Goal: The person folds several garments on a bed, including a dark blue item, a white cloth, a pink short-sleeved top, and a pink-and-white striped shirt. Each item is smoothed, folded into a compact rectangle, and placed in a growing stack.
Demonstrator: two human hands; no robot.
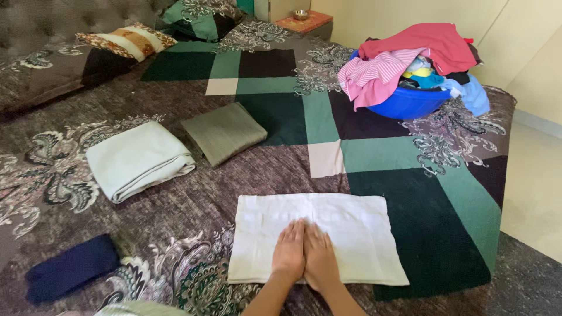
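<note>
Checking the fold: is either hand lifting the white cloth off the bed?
No: both the left hand and right hand lie flat, side by side, on the white cloth, which lies flat on the bed.

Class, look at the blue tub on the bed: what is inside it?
The blue tub holds heaped clothes: a red garment, a pink striped one, blue pieces. Whatever lies beneath the heap is covered.

We recorded a wide bed point(175, 234) under a patchwork spread of green, black, cream and grey paisley. A grey tufted headboard point(64, 20) stood behind two patterned pillows point(126, 41). A small orange-topped bedside stand point(304, 23) carried a metal bowl point(301, 14). Cream cupboard doors point(527, 52) and a pale floor point(533, 193) lay in soft daylight.
</note>
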